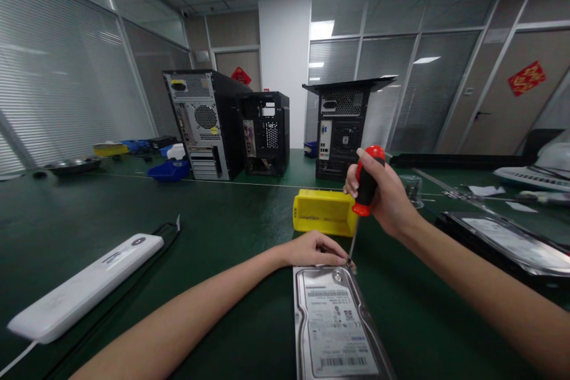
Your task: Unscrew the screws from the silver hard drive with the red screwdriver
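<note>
A silver hard drive (332, 320) with a printed label lies on the green table in front of me. My left hand (316, 249) rests along its far edge, fingers bent together at the far right corner; what the fingertips pinch, if anything, is too small to make out. Wrapped around the handle of a red and black screwdriver (369, 181) is my right hand (389, 193). The screwdriver points downward, slightly tilted, its tip at that same corner beside my left fingertips. Just beyond my hands stands a yellow plastic bin (323, 214).
Several computer cases (231, 124) stand along the back. To the left lies a white power strip (89, 285) with a black cable. More hard drives (512, 240) lie at the right, near a clear cup (412, 190). A blue bin (169, 171) sits by the leftmost case.
</note>
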`<state>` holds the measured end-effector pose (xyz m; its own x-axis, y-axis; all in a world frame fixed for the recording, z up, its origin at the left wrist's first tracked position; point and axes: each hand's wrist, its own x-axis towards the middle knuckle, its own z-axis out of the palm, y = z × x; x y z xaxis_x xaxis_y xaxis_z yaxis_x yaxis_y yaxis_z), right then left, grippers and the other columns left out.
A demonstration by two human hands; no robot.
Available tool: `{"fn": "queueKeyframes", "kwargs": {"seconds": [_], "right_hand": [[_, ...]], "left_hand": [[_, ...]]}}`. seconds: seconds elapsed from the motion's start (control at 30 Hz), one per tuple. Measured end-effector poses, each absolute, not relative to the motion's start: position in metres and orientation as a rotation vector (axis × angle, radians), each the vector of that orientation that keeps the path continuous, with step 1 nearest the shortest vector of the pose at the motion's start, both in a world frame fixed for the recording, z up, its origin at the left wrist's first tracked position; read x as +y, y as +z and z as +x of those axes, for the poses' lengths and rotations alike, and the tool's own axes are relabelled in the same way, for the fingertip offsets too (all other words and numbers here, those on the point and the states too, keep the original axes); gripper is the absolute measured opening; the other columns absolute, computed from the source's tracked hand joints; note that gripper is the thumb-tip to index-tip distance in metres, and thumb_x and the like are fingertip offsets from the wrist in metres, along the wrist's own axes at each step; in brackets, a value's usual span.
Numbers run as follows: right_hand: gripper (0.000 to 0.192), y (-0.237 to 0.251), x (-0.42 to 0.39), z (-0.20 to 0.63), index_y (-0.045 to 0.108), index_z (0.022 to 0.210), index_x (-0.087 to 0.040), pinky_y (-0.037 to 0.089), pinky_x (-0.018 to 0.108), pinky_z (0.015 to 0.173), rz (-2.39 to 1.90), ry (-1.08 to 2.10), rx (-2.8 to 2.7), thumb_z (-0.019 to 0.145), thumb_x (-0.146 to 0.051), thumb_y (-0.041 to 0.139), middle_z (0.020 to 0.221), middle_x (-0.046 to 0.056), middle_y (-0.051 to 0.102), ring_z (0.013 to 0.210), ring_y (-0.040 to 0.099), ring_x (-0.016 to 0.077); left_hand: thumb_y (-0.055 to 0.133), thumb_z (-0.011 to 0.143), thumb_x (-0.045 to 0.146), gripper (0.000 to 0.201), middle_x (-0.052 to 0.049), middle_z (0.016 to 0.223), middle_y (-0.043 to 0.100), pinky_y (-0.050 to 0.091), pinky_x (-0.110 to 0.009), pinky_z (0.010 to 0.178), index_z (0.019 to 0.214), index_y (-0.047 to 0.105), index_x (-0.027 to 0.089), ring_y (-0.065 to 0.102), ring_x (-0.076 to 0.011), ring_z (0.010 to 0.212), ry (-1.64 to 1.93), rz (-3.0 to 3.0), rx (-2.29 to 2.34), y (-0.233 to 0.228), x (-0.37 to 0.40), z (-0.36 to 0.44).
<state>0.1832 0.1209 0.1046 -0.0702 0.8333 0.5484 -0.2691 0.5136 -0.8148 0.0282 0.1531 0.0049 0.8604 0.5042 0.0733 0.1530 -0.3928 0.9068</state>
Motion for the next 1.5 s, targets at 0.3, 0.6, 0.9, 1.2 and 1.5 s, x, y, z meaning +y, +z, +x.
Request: {"fn": "queueKeyframes", "kwargs": {"seconds": [0.3,0.6,0.9,1.2,1.5], "right_hand": [[0.03,0.105,0.119,0.188,0.064,0.088,-0.018,0.048,0.02,0.056,-0.563,1.012,-1.372,0.081,-0.047,0.06,0.075,-0.001,0.06,0.06,0.057,0.0091],[0.028,0.103,0.121,0.184,0.047,0.087,-0.024,0.043,0.019,0.047,-0.549,0.873,-1.341,0.076,-0.034,0.071,0.069,-0.007,0.061,0.047,0.054,0.0074],[0.019,0.103,0.123,0.185,0.059,0.091,-0.021,0.045,0.018,0.053,-0.544,0.931,-1.316,0.081,-0.037,0.064,0.08,-0.004,0.058,0.056,0.054,0.0066],[0.049,0.1,0.123,0.181,0.045,0.111,-0.028,0.048,0.02,0.06,-0.557,0.907,-1.296,0.073,-0.034,0.075,0.078,-0.007,0.059,0.058,0.055,0.0083],[0.024,0.101,0.121,0.185,0.052,0.091,-0.023,0.048,0.019,0.058,-0.576,0.936,-1.261,0.076,-0.03,0.069,0.081,-0.005,0.06,0.061,0.055,0.0081]], "left_hand": [[0.065,0.085,0.026,0.021,-0.007,0.099,0.072,0.047,-0.022,0.074,0.1,0.073,0.014,0.065,-0.0149,0.082,0.401,1.941,0.521,0.007,0.152,0.028],[0.064,0.085,0.024,0.023,-0.006,0.089,0.073,0.043,-0.017,0.062,0.101,0.073,0.011,0.059,-0.0099,0.066,0.407,1.955,0.514,0.002,0.154,0.028],[0.066,0.084,0.034,0.028,-0.006,0.101,0.072,0.047,-0.022,0.079,0.104,0.073,0.015,0.065,-0.0163,0.089,0.429,1.913,0.515,-0.002,0.157,0.028],[0.058,0.088,0.02,0.028,-0.008,0.102,0.071,0.048,-0.024,0.078,0.114,0.067,0.014,0.065,-0.0149,0.087,0.437,1.868,0.483,-0.001,0.157,0.03],[0.052,0.093,0.024,0.031,-0.009,0.097,0.072,0.045,-0.019,0.064,0.118,0.064,0.012,0.059,-0.0095,0.066,0.458,1.821,0.551,-0.011,0.163,0.031]]}}
